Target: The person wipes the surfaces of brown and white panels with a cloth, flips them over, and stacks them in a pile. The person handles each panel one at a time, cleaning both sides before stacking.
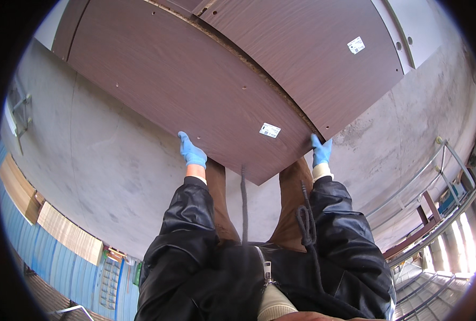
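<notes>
In front of my legs is a reddish-brown wood-grain board (205, 96) with small drilled holes and a white printed label (270, 130). My left hand (192, 150), in a blue glove, grips the board's near left edge, its fingers partly hidden beneath. At the board's right corner, my blue-gloved right hand (321, 150) holds the edge, beside a narrow gap. Across that gap lies a second board (314, 52) of the same finish, with its own label (356, 45). Rough chipboard shows along the edge between the two.
Pale panels (422, 32) stand beyond the second board at the upper right. Metal-framed racks (442, 156) are at the right and far left on the grey concrete floor (113, 160). Light wooden boards (69, 232) lean by a blue corrugated wall (53, 257).
</notes>
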{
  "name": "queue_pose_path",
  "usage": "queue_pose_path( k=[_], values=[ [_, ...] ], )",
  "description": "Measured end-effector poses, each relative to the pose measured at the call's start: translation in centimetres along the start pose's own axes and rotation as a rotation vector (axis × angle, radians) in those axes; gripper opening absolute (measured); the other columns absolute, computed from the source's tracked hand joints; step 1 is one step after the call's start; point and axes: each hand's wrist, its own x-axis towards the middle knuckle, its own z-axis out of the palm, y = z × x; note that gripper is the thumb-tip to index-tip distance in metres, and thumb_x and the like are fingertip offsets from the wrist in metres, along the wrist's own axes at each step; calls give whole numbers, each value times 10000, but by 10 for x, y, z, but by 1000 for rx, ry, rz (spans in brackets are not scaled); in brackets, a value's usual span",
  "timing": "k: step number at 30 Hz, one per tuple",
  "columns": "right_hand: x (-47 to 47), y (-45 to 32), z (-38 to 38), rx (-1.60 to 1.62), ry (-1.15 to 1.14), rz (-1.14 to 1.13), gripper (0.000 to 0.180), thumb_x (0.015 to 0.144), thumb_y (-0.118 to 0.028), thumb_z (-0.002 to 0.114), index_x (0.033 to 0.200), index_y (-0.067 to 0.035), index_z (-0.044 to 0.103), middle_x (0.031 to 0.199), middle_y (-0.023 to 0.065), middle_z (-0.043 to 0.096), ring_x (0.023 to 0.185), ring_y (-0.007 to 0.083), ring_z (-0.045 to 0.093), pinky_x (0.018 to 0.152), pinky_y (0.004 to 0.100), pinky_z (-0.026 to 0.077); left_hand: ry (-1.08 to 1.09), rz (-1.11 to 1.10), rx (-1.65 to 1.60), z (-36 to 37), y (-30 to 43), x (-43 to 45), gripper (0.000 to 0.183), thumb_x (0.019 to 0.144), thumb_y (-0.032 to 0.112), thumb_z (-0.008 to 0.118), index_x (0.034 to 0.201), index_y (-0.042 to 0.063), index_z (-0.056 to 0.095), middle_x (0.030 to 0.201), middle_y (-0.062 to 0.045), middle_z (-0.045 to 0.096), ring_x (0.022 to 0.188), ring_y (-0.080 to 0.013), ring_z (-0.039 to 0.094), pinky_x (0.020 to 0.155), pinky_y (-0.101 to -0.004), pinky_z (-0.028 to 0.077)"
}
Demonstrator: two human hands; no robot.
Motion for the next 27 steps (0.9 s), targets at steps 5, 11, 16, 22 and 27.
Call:
queue_pose_path(
  k=[5, 11, 16, 22, 27],
  values=[
    [-5, -6, -11, 97, -44, -71, 791, 897, -72, 800, 1583, -27, 407, 1458, 114, 584, 1281, 210, 580, 1074, 335, 482, -118, -1, -34, -10, -7, 11, 806, 1021, 664, 569, 1519, 33, 511, 1511, -85, 553, 1319, -296, 550, 1166, -482, 444],
    [8, -18, -22, 44, -28, -12, 617, 920, -134, 786, 1479, -44, 542, 1256, 74, 714, 1093, 170, 671, 942, 335, 544, -92, -9, 50, -16, -10, 23, 901, 995, 725, 553, 1574, 43, 444, 1593, -86, 478, 1400, -290, 489, 1216, -473, 378],
    [4, -15, -27, -406, 45, -63, 694, 940, -324, 756, 1524, -64, 486, 1309, 201, 719, 1152, 329, 720, 961, 434, 561, -83, -88, 68, -22, -8, 34, 952, 980, 754, 542, 1621, 70, 379, 1647, -74, 421, 1459, -287, 427, 1257, -471, 299],
    [4, -7, -24, -412, 142, -62, 654, 965, -305, 744, 1512, -37, 505, 1281, 174, 731, 1150, 285, 711, 987, 396, 545, -104, -89, 47, -21, -7, 37, 953, 975, 762, 543, 1612, 69, 393, 1640, -68, 432, 1447, -292, 439, 1247, -468, 316],
    [-6, 0, -6, 45, 114, -51, 521, 1008, -148, 695, 1481, 15, 549, 1360, 115, 694, 1234, 205, 640, 1066, 342, 482, -118, -41, 53, -19, -9, 28, 941, 975, 762, 545, 1591, 60, 425, 1615, -71, 467, 1418, -287, 478, 1226, -456, 357]
  ],
)
